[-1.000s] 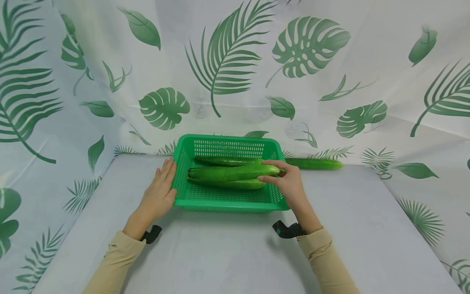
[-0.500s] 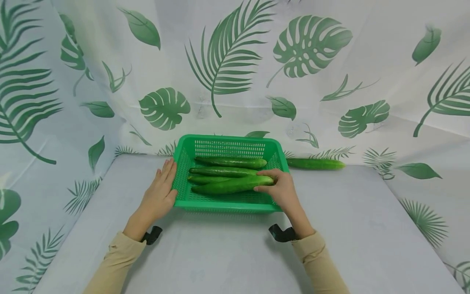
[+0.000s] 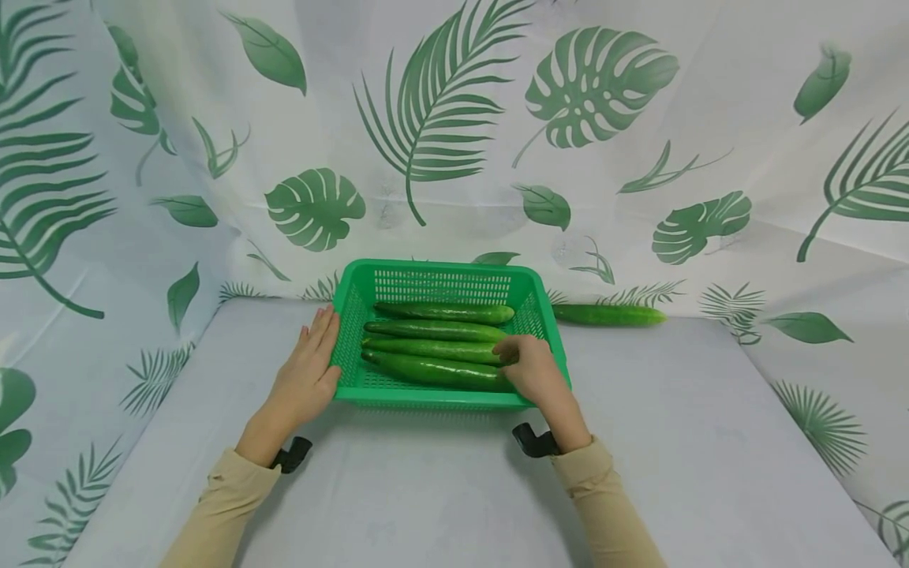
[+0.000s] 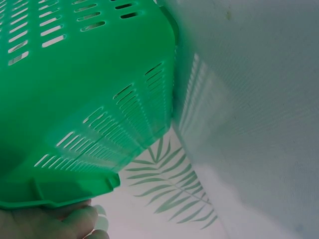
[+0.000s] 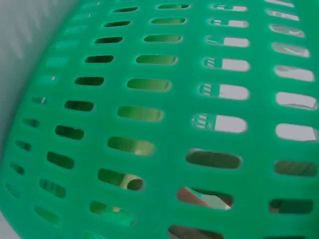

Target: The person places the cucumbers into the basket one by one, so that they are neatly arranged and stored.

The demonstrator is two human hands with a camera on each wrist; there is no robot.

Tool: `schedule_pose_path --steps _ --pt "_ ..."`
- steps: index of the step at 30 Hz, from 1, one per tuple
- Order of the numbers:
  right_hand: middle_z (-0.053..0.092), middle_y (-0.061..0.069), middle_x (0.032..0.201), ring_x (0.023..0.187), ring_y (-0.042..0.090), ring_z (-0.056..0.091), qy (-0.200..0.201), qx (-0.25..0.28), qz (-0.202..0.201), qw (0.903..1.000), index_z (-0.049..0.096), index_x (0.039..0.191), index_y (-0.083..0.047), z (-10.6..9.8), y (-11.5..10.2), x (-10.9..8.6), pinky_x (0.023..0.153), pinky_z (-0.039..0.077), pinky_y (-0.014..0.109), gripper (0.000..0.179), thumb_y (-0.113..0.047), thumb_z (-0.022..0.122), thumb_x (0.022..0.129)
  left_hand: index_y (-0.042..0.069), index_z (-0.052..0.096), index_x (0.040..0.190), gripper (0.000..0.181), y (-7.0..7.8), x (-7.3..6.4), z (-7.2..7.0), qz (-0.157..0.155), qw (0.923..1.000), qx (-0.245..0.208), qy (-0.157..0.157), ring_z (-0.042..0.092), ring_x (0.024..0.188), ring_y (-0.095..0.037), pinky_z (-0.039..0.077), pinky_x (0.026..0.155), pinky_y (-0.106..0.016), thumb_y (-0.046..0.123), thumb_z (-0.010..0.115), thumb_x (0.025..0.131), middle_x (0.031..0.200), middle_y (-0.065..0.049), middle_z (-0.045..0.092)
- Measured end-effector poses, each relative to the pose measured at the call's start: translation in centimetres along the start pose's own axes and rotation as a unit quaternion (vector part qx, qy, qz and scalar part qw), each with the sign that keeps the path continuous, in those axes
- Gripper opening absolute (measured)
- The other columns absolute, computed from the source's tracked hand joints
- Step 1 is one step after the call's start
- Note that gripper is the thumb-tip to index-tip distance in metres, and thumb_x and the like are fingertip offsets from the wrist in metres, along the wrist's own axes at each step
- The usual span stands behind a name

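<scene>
Several green cucumbers (image 3: 435, 349) lie side by side in a green slotted plastic basket (image 3: 426, 398). My right hand (image 3: 537, 375) reaches over the basket's right side and grips the right end of the nearest cucumber (image 3: 435, 371), hiding that end. My left hand (image 3: 304, 371) rests its straight fingers against the basket's left wall. Its fingertips (image 4: 79, 221) show beneath the basket rim in the left wrist view. In the right wrist view the basket wall (image 5: 174, 119) fills most of the picture, with pale green cucumber and bits of the hand showing through the slots.
Another cucumber (image 3: 609, 315) lies on the white table (image 3: 426, 489) behind and right of the basket, partly hidden by it. A white curtain (image 3: 454, 221) with a leaf print stands close behind and at both sides. Each wrist carries a small black camera mount (image 3: 534, 440).
My right hand has moved toward me and lowered the cucumber it grips to the front of the row, beside the others. The left hand has stayed against the basket.
</scene>
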State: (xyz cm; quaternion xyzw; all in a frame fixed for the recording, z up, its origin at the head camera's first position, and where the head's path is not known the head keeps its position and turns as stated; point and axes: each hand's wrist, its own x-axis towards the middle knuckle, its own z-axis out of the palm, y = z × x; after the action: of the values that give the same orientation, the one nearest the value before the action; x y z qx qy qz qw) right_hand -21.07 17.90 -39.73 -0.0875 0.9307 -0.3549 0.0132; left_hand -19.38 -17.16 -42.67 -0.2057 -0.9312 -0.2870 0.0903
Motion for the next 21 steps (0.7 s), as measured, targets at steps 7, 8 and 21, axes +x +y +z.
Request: schedule_pose_path --steps 7,8,21 --pt "0.069 0.019 0.107 0.1 0.035 0.065 -0.008 -0.014 0.007 0.9998 0.07 0.113 0.005 0.02 -0.06 -0.01 0.082 0.056 0.045 0.028 0.009 0.067 0.085 -0.008 0.01 0.156 0.069 0.06 -0.07 -0.01 0.0 1.0 0.001 0.0 -0.002 0.151 -0.031 0.003 0.121 -0.051 0.002 0.038 0.093 0.163 -0.023 0.004" --pt "0.069 0.018 0.107 0.1 0.034 0.065 -0.009 -0.014 0.009 0.9998 0.07 0.113 0.004 0.01 -0.1 -0.02 0.082 0.056 0.045 0.028 0.008 0.068 0.085 -0.008 0.01 0.156 0.069 0.05 -0.05 0.02 0.0 1.0 0.001 0.001 -0.002 0.151 -0.031 0.003 0.121 -0.052 0.002 0.038 0.093 0.163 -0.023 0.004" --pt "0.071 0.017 0.104 0.099 0.035 0.066 0.042 0.032 -0.013 0.9985 0.072 0.109 0.003 -0.05 0.05 0.07 0.084 0.055 0.047 0.022 0.001 0.072 0.086 -0.008 0.011 0.155 0.069 0.14 -0.02 -0.09 -0.001 1.0 0.001 -0.002 0.0 0.151 -0.034 0.004 0.12 -0.053 0.001 0.037 0.093 0.164 -0.021 0.002"
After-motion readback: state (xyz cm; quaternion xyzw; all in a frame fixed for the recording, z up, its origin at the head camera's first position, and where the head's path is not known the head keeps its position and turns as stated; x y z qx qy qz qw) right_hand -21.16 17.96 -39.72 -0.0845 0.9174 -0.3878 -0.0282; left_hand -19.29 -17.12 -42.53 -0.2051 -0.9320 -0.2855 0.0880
